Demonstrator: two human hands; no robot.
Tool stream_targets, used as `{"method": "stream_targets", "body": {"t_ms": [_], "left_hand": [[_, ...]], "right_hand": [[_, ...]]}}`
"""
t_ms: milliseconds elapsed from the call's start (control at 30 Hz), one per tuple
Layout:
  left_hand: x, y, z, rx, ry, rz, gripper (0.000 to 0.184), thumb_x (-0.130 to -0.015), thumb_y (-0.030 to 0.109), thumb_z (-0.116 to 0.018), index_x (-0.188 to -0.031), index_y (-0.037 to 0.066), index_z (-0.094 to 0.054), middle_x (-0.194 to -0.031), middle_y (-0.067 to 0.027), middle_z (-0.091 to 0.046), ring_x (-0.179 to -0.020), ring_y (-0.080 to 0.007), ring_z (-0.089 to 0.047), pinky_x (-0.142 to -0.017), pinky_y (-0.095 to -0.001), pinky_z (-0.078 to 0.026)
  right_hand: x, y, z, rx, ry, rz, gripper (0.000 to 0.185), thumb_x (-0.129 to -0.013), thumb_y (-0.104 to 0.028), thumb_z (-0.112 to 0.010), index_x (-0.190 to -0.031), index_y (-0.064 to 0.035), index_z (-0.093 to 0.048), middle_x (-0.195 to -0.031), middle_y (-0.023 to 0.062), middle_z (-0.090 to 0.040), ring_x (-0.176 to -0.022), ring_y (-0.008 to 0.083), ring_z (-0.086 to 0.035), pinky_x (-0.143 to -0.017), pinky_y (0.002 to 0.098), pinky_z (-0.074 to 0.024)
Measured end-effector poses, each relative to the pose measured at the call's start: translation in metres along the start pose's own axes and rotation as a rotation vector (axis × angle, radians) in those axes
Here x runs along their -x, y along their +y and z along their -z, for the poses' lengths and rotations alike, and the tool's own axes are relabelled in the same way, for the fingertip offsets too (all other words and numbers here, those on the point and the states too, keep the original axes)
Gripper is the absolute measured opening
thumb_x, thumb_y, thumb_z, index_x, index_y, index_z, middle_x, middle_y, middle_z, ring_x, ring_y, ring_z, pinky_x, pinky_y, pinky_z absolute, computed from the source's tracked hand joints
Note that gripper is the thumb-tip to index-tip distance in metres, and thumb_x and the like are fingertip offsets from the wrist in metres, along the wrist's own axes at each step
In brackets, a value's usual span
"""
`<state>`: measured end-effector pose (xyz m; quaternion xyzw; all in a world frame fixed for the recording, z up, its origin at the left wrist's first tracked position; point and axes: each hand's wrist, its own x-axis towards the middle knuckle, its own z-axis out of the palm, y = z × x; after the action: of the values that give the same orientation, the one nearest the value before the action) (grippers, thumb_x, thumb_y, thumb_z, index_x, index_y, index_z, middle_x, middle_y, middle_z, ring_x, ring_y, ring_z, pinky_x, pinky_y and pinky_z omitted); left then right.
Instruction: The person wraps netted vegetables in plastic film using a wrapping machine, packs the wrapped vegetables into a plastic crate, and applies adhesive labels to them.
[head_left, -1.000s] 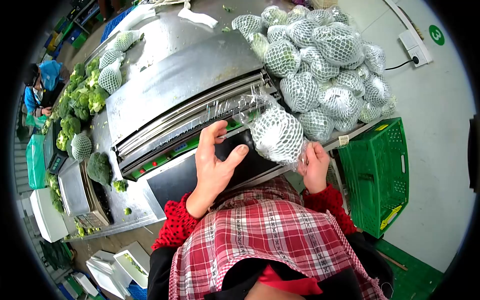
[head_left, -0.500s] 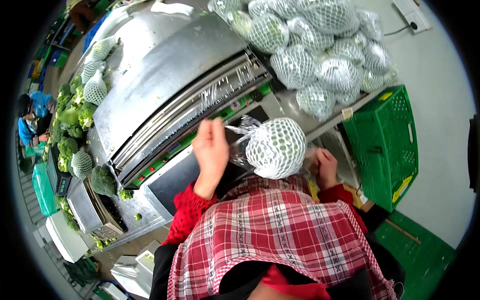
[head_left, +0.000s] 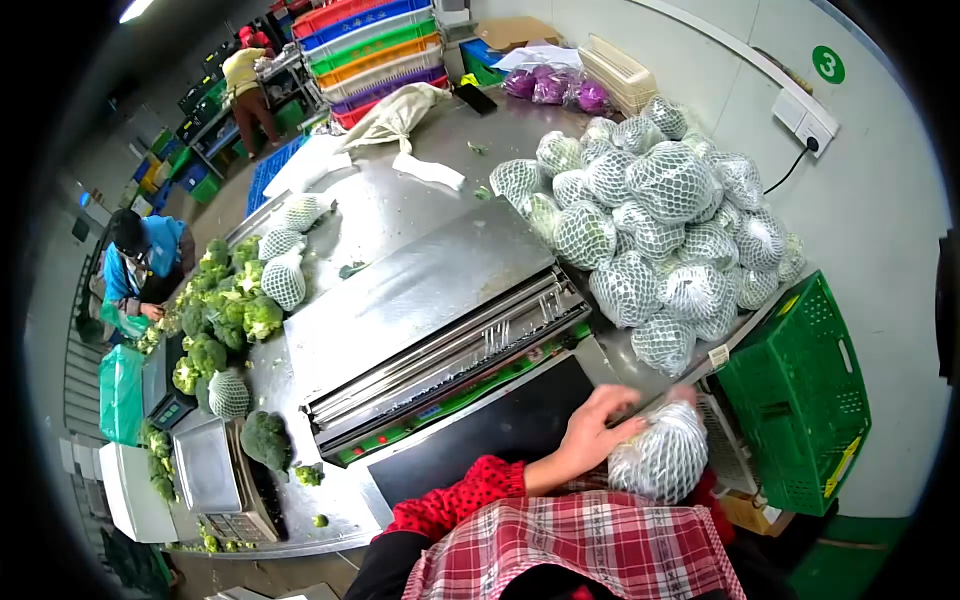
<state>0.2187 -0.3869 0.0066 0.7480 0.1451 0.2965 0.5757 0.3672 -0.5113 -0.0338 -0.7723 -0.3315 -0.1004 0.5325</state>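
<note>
A round green head, seemingly broccoli, in white foam net and clear film is held up in front of my apron, over the near edge of the bench. My left hand is at its left side, fingers stretched out and apart, fingertips by the film. Around its far right side curls my right hand, blurred and mostly hidden behind the head. Just left of my hands lies the dark plate of the film wrapping machine, with its roller and metal cover beyond.
Several wrapped, netted heads are piled at the back right. A green crate stands at the right. Loose broccoli, netted heads and a scale sit at the left. Beyond, a co-worker in blue works. Stacked coloured crates stand at the back.
The view has tilted up, showing more of the bench. The netted head has moved right, its film now gathered close around it. My left hand has come across to its side.
</note>
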Motion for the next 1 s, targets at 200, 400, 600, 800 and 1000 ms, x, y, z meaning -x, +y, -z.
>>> {"method": "stream_targets", "body": {"t_ms": [200, 400, 600, 800, 1000], "left_hand": [[0.032, -0.013, 0.066, 0.68, -0.361, 0.887, 0.044, -0.097, 0.038, -0.051, -0.117, 0.0, -0.061, -0.097, -0.0086, -0.068, -0.08, -0.0168, -0.066, -0.072, -0.0291, -0.054], [0.046, 0.03, 0.153, 0.864, -0.349, 0.664, 0.073, -0.075, 0.036, -0.074, -0.132, -0.002, -0.051, -0.125, -0.0112, -0.059, -0.107, -0.0191, -0.06, -0.097, -0.0313, -0.046], [0.058, 0.108, 0.143, 0.28, -0.511, -0.107, 0.09, -0.051, 0.038, -0.085, -0.122, -0.008, -0.055, -0.124, -0.0239, -0.053, -0.113, -0.0329, -0.054, -0.098, -0.0416, -0.041], [0.086, 0.107, 0.151, -0.061, -0.406, 0.071, 0.084, -0.055, 0.043, -0.084, -0.117, -0.007, -0.056, -0.097, -0.0229, -0.062, -0.09, -0.0377, -0.064, -0.081, -0.0422, -0.051], [0.103, 0.145, 0.163, -0.82, -0.013, -0.177, 0.059, -0.063, 0.052, -0.08, -0.085, 0.0, -0.065, -0.072, -0.0132, -0.064, -0.056, -0.0265, -0.06, -0.05, -0.0344, -0.047]], "right_hand": [[-0.065, -0.097, -0.014, 0.147, 0.15, 0.622, 0.016, -0.088, 0.001, -0.055, -0.1, 0.0012, -0.065, -0.086, 0.0143, -0.069, -0.069, 0.0305, -0.066, -0.06, 0.0369, -0.0518], [-0.041, -0.187, -0.011, -0.31, -0.56, 1.043, 0.033, -0.07, -0.009, -0.07, -0.103, -0.004, -0.065, -0.069, 0.0032, -0.048, -0.055, 0.0129, -0.052, -0.044, 0.0264, -0.0387], [-0.085, -0.226, -0.001, -0.334, -0.504, 1.108, 0.018, -0.074, -0.013, -0.072, -0.09, -0.0061, -0.072, -0.073, 0.0017, -0.066, -0.058, 0.011, -0.061, -0.045, 0.0257, -0.0447], [-0.005, -0.178, -0.081, -0.859, -1.347, -0.194, 0.01, -0.086, -0.008, -0.07, -0.09, 0.002, -0.071, -0.091, 0.0064, -0.07, -0.082, 0.0108, -0.063, -0.072, 0.0271, -0.0516], [0.012, -0.2, -0.11, -1.05, -1.754, -0.48, 0.023, -0.094, -0.015, -0.061, -0.11, 0.0, -0.066, -0.104, 0.0059, -0.067, -0.098, 0.0097, -0.059, -0.087, 0.0241, -0.0467]]}}
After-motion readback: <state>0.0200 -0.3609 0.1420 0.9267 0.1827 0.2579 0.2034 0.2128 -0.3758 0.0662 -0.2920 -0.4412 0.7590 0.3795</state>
